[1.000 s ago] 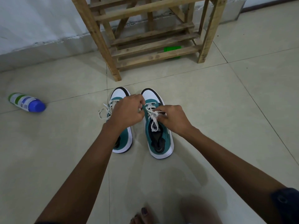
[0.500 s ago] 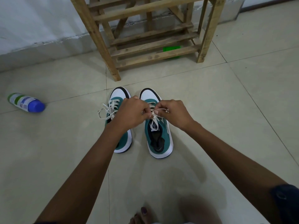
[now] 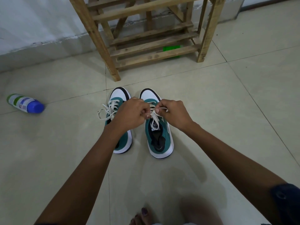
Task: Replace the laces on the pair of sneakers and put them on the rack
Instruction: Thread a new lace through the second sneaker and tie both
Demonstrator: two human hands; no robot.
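Two teal-and-white sneakers stood side by side on the tiled floor, toes toward a slatted wooden rack. The left sneaker carried a tied white lace. Over the right sneaker, the left hand and right hand each pinched a strand of its flat white lace, fingers curled. A tongue label showed there, too small to read. One plastic bottle with a blue cap and an unreadable label lay on its side, well apart. One green object sat under the rack's lowest slats.
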